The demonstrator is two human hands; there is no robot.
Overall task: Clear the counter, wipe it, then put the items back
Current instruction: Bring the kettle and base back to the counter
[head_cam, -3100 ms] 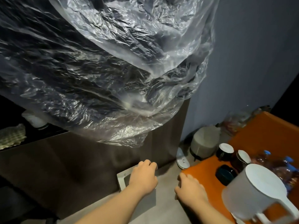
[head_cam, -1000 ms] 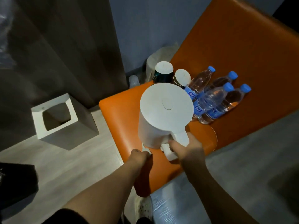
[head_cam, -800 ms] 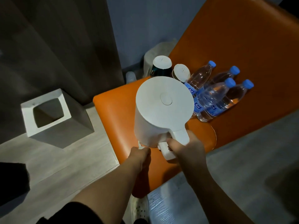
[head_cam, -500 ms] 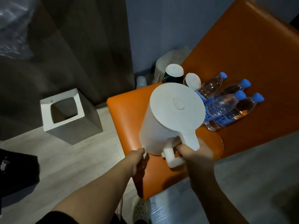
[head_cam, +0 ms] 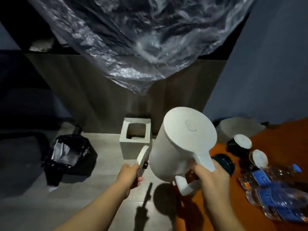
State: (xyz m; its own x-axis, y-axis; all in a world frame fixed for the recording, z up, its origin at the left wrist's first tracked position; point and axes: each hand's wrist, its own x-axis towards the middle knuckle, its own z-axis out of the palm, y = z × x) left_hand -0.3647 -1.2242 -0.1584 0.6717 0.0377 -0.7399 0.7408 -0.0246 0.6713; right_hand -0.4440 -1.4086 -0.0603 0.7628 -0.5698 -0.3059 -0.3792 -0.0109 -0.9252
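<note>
The right hand curls its fingers round the handle of the white kettle, which tilts in the air above them. The left hand pinches a white disc, perhaps the kettle's base, upright above its fingers.

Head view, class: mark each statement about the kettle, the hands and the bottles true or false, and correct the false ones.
1. The right hand grips the white kettle by its handle. True.
2. The left hand holds nothing. False: it grips the round kettle base.
3. The water bottles lie on their sides on the orange seat. True.
4. The kettle stands on the seat. False: it is held in the air, tilted.
5. The kettle's lid is open. False: it is closed.
</note>
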